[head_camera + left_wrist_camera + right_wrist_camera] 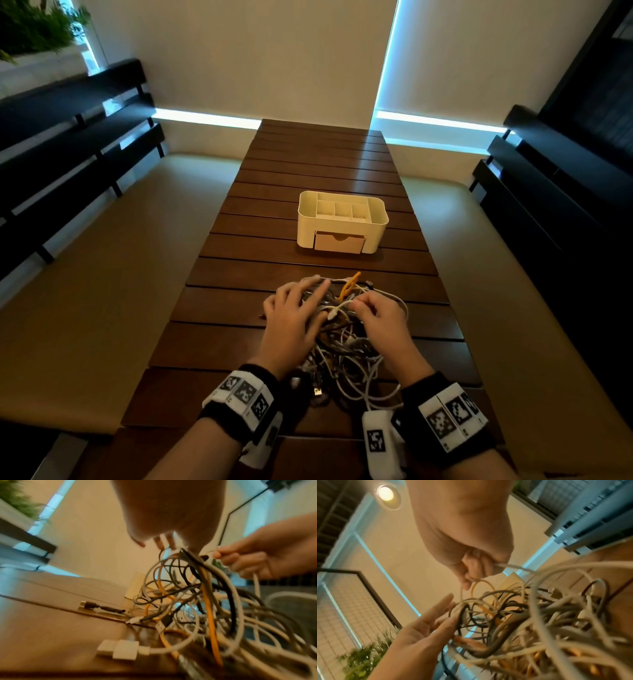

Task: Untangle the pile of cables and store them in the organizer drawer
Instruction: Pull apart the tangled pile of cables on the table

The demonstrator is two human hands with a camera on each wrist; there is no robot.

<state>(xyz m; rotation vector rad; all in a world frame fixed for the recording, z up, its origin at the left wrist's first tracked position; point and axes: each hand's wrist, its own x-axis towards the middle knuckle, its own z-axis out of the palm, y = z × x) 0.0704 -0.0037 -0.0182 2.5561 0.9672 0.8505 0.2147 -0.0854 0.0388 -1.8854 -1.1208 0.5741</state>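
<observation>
Right then, the pile of cables (346, 339) lay on the slatted wooden table (239, 335) directly beneath both hands, a knot of white, grey, black and orange leads. The left hand (294, 318) rested on the pile's left side with fingers spread and fairly straight, gripping nothing that I could see. The right hand (383, 322) had its fingers curled, pinching a white cable (510, 565) at the top of the tangle. Beyond the fingertips, well apart from the pile, stood the cream organizer (342, 219), its drawer (339, 242) facing the hands and pushed in.
</observation>
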